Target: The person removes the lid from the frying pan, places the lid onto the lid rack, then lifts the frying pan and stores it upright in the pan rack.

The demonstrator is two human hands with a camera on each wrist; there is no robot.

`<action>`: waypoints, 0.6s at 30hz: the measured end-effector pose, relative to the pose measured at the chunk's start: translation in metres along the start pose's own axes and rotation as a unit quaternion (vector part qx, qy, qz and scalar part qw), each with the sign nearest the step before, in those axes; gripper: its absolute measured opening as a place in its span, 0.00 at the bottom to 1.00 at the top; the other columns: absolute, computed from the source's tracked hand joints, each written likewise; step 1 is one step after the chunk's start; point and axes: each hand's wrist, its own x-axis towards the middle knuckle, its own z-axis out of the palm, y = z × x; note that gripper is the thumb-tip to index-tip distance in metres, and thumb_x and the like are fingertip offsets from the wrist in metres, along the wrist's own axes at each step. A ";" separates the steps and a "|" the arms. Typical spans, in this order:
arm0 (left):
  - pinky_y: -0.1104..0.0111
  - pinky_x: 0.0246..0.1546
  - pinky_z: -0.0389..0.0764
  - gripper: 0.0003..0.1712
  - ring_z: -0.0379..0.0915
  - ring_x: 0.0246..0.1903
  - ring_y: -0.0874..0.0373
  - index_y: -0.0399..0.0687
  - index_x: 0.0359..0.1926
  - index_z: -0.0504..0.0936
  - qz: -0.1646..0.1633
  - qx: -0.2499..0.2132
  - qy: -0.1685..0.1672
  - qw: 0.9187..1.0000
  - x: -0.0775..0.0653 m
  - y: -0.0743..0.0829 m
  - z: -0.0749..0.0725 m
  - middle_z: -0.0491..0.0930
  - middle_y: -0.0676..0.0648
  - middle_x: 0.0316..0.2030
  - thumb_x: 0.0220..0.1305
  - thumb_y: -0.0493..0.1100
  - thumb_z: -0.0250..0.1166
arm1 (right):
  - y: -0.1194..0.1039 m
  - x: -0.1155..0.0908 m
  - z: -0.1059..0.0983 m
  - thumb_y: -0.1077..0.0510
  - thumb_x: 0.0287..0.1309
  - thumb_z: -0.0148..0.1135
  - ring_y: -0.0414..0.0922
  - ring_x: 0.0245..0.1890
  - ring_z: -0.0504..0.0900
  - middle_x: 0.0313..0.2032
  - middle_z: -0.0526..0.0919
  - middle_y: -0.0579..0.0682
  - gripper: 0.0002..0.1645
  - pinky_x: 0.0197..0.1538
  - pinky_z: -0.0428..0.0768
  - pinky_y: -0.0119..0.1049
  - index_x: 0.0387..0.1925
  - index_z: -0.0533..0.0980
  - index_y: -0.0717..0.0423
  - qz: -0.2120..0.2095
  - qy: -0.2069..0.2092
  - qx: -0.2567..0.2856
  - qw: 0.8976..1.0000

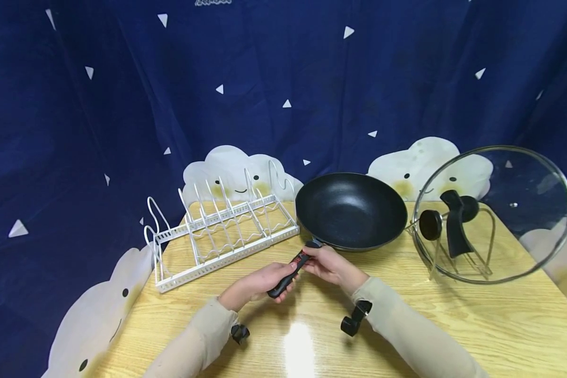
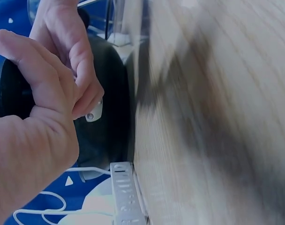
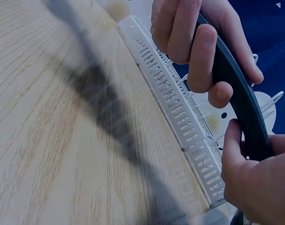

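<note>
Both hands hold a black pan handle (image 1: 284, 281) with a red detail near its upper end. My left hand (image 1: 266, 278) grips the lower part, its thumb along the top. Close to the wok, my right hand (image 1: 329, 266) holds the upper end, with thumb and fingers on opposite sides in the right wrist view. The black wok (image 1: 352, 210) stands beyond the hands, its dark inside facing me. A light metal bracket (image 2: 94, 112) shows beside the fingers against the wok in the left wrist view. The right hand partly covers where handle and wok meet.
Left of the wok is a white wire rack (image 1: 227, 252) with upright dividers. To the right, a large glass lid (image 1: 515, 210) with a black knob leans in a wire stand (image 1: 491, 241) beside a black curved piece (image 1: 455, 226). A wooden table (image 1: 359, 346) carries everything, before a blue curtain.
</note>
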 end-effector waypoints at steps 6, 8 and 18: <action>0.73 0.16 0.73 0.25 0.68 0.15 0.63 0.32 0.48 0.67 -0.001 -0.022 -0.027 0.999 0.003 -0.001 0.007 0.70 0.49 0.23 0.75 0.53 0.41 | -0.002 -0.005 -0.008 0.68 0.68 0.42 0.47 0.35 0.82 0.33 0.78 0.59 0.14 0.47 0.79 0.38 0.50 0.60 0.77 0.007 -0.027 -0.005 1.000; 0.73 0.17 0.74 0.24 0.68 0.15 0.63 0.33 0.47 0.66 -0.002 -0.030 -0.037 0.999 0.004 -0.001 0.011 0.70 0.49 0.23 0.75 0.53 0.41 | -0.003 -0.007 -0.010 0.68 0.68 0.41 0.47 0.36 0.82 0.33 0.78 0.59 0.15 0.48 0.79 0.39 0.51 0.59 0.78 0.009 -0.041 -0.006 0.999; 0.69 0.22 0.77 0.24 0.73 0.18 0.60 0.32 0.45 0.66 -0.002 -0.048 -0.063 0.997 0.010 0.000 0.032 0.72 0.48 0.22 0.75 0.53 0.42 | -0.008 -0.019 -0.029 0.67 0.69 0.40 0.47 0.37 0.82 0.33 0.79 0.59 0.12 0.48 0.79 0.40 0.46 0.63 0.76 0.027 -0.082 -0.016 0.996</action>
